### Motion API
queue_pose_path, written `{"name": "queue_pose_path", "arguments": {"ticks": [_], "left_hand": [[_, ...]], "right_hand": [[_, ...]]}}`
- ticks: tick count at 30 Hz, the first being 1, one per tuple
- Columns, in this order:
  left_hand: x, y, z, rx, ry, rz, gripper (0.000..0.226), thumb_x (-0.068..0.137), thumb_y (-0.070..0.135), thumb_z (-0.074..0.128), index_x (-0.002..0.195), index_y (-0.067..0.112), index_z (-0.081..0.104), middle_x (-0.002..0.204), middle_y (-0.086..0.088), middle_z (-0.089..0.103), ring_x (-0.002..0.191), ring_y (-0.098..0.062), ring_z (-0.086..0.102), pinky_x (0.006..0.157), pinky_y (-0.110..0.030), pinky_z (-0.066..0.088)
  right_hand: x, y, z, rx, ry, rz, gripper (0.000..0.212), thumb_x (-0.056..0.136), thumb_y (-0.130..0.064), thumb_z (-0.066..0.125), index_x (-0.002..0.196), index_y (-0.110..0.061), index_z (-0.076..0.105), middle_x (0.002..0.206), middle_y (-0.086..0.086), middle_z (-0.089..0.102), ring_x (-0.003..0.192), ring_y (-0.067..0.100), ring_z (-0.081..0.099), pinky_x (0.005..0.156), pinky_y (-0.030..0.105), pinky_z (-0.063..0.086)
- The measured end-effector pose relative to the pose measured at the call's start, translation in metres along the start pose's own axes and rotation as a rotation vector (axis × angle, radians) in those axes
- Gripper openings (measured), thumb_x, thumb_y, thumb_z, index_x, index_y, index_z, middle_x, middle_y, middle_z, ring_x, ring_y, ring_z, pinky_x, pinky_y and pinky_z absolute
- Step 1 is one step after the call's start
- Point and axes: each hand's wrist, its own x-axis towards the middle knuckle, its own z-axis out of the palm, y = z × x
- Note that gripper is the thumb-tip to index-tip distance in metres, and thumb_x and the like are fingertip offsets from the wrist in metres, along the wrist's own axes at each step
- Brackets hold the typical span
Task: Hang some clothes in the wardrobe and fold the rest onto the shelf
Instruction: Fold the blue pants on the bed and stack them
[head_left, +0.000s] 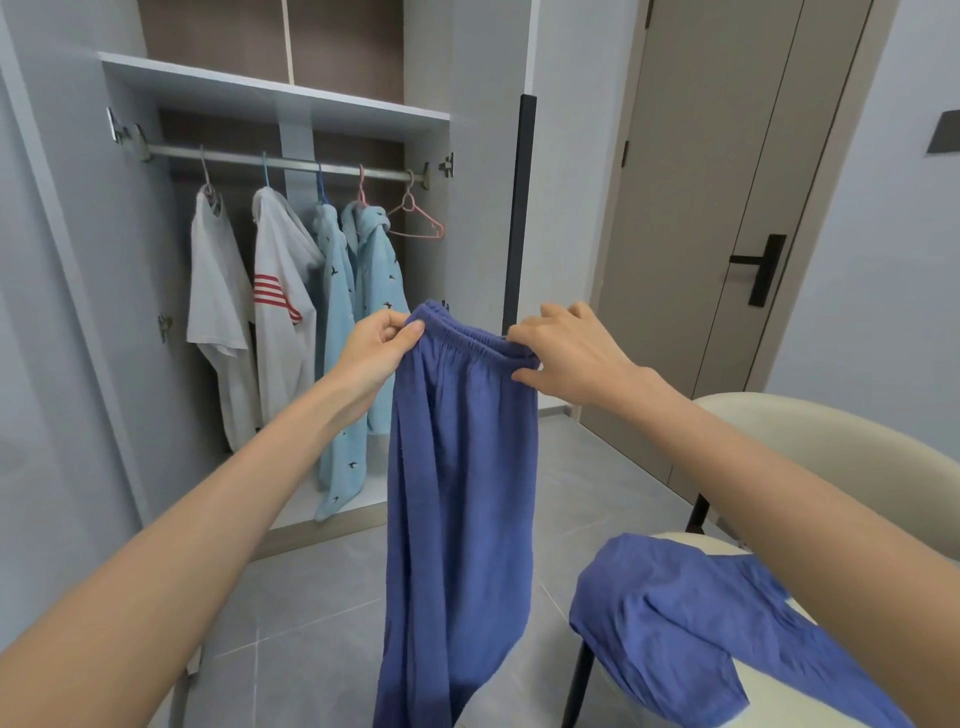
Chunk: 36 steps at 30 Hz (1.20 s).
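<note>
I hold up a pair of blue trousers by the elastic waistband, the legs hanging straight down toward the floor. My left hand pinches the waistband's left end and my right hand pinches its right end. Behind them the wardrobe stands open. On its rail hang a white T-shirt, a white shirt with red stripes and two light blue patterned garments. An empty pink hanger hangs at the rail's right end. A second blue garment lies on the chair.
A cream chair with black legs stands at the lower right, close to my right arm. The wardrobe's open door has a black edge strip just behind the trousers. A beige room door with a black handle is on the right. The floor is grey tile.
</note>
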Motion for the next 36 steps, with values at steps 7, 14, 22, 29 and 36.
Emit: {"name": "queue_pose_path", "arguments": {"ticks": [7, 14, 22, 29, 36], "left_hand": [[-0.003, -0.003, -0.004, 0.159, 0.018, 0.07, 0.013, 0.096, 0.019, 0.054, 0.084, 0.017, 0.056, 0.083, 0.002, 0.063, 0.076, -0.006, 0.058, 0.069, -0.016, 0.046], [0.005, 0.0, -0.021, 0.118, 0.108, 0.092, 0.026, 0.093, 0.013, 0.059, 0.117, 0.015, 0.049, 0.086, -0.001, 0.065, 0.084, -0.011, 0.06, 0.079, -0.022, 0.048], [-0.001, 0.001, -0.01, 0.207, 0.026, 0.052, 0.018, 0.096, 0.011, 0.054, 0.108, 0.005, 0.066, 0.093, -0.002, 0.066, 0.083, -0.009, 0.059, 0.078, -0.019, 0.05], [-0.01, 0.012, 0.008, 0.134, -0.071, 0.005, 0.007, 0.093, 0.02, 0.06, 0.088, 0.019, 0.065, 0.086, 0.004, 0.066, 0.08, -0.008, 0.061, 0.073, -0.02, 0.048], [-0.027, 0.052, 0.068, 0.006, -0.202, 0.033, 0.009, 0.092, 0.02, 0.061, 0.084, 0.021, 0.062, 0.081, 0.007, 0.064, 0.071, -0.002, 0.06, 0.065, -0.021, 0.05]], "right_hand": [[0.021, -0.008, 0.006, -0.172, -0.03, 0.109, 0.013, 0.088, -0.015, 0.049, 0.075, -0.014, 0.05, 0.079, 0.0, 0.05, 0.081, 0.023, 0.039, 0.07, 0.032, 0.021], [0.036, 0.001, 0.003, -0.154, 0.232, 0.063, 0.02, 0.089, -0.01, 0.049, 0.101, -0.014, 0.065, 0.092, 0.002, 0.065, 0.09, 0.027, 0.046, 0.07, 0.032, 0.023], [0.041, -0.002, 0.011, -0.117, 0.041, 0.249, 0.031, 0.085, -0.006, 0.052, 0.11, -0.018, 0.065, 0.092, 0.007, 0.068, 0.09, 0.029, 0.057, 0.067, 0.03, 0.028], [0.019, 0.018, 0.003, 0.205, 0.074, 0.408, 0.023, 0.089, -0.012, 0.057, 0.107, -0.021, 0.069, 0.096, 0.004, 0.071, 0.086, 0.03, 0.063, 0.065, 0.031, 0.045], [-0.033, 0.062, -0.021, 0.441, 0.235, 0.515, 0.018, 0.082, -0.002, 0.055, 0.082, -0.013, 0.07, 0.075, 0.008, 0.069, 0.054, 0.008, 0.066, 0.075, 0.035, 0.056]]}}
